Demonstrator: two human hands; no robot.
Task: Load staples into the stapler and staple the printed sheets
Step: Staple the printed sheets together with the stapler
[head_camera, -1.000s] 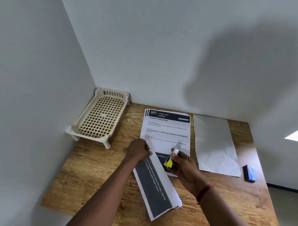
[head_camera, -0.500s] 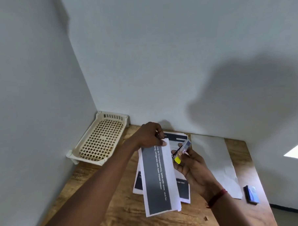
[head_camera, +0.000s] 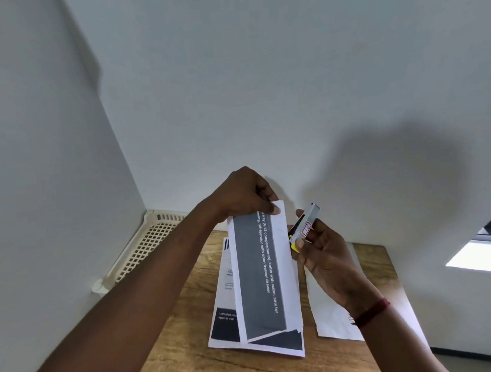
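Two hands raised, stapling step.
Left hand (head_camera: 243, 195) pinches sheets (head_camera: 266, 272); right hand (head_camera: 323, 255) grips stapler (head_camera: 305, 225) just beside; next, likely mouth over corner.

A: What can't you make out?

B: Under the left hand (head_camera: 243, 195), the fingers (head_camera: 275, 210) cover the top edge of the folded sheets (head_camera: 266, 275), and the printed line starts behind them.

A: And the stapler (head_camera: 305, 225)?

B: Its lower end sits inside the right hand (head_camera: 324, 255); the red label beside the fingertips is too small to read. The cream tray (head_camera: 145, 247) is half hidden behind the left forearm.
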